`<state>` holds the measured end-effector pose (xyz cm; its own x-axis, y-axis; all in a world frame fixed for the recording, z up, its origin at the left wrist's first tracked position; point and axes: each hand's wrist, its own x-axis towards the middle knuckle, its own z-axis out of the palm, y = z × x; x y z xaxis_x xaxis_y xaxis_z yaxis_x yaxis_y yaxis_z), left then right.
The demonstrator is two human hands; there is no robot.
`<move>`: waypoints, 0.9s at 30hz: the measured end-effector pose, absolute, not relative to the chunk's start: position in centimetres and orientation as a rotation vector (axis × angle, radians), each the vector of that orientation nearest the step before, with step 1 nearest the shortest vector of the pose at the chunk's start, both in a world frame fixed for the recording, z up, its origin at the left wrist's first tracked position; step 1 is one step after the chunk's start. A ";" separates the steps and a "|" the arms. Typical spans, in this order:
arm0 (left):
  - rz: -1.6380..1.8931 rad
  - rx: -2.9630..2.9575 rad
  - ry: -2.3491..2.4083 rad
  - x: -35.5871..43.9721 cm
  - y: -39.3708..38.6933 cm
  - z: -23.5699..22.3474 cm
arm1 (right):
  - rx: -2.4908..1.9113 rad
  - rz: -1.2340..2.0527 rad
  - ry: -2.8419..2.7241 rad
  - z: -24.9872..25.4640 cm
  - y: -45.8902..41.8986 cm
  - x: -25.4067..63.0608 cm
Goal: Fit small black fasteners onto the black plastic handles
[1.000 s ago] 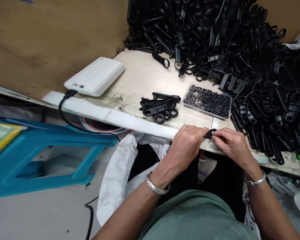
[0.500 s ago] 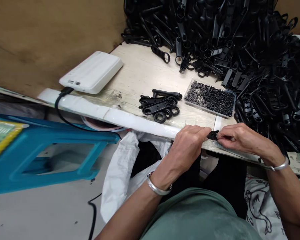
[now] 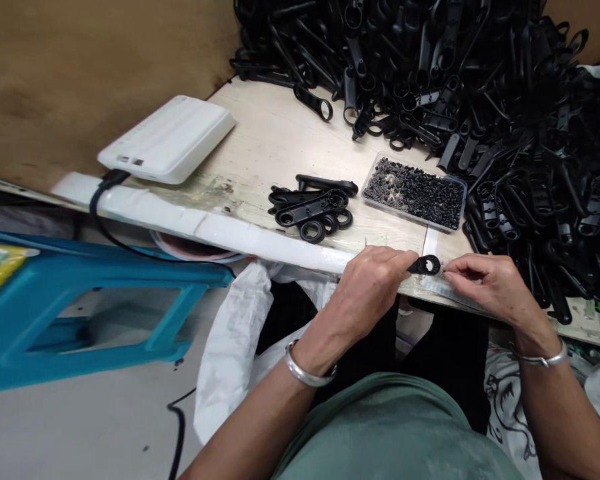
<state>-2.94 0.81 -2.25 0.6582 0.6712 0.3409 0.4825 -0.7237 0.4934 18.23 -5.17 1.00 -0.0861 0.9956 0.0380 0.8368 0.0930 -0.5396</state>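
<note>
At the table's front edge, my left hand (image 3: 373,287) is closed around a black plastic piece with a ring-shaped end (image 3: 427,265). The ring end sticks out to the right of my fingers. My right hand (image 3: 490,283) is just right of the ring, apart from it, thumb and forefinger pinched together; whatever is between the tips is too small to name. Behind my hands stands a clear plastic box (image 3: 414,225) of tiny black parts. Left of the box lies a small heap of similar black ring-ended pieces (image 3: 307,208).
A large pile of black plastic pieces (image 3: 430,80) covers the back and right of the table (image 3: 260,127). A white power bank (image 3: 173,137) with a black cable (image 3: 100,207) lies at the left. Below stand a blue plastic stool (image 3: 130,293) and a white sack (image 3: 230,347).
My right hand has drawn back to the right from the black piece, so its ring end now shows. My left hand keeps its hold. The camera view has shifted slightly.
</note>
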 end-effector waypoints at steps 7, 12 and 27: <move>0.732 2.522 0.904 -2.9 0.8 -2.5 | -1.818 0.589 -1.926 0.0 -5.6 17.3; 0.741 2.523 0.892 -3.0 0.8 -2.4 | -1.826 0.635 -1.970 0.2 -5.4 17.1; 0.750 2.522 0.849 -3.0 1.1 -2.6 | -1.874 0.787 -1.852 0.4 -4.7 16.7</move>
<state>-2.96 1.10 -2.65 0.6759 0.6407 0.3643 0.4408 -0.7476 0.4968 16.73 -4.68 0.44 -0.0305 0.9926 -0.1179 0.7740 -0.0512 -0.6311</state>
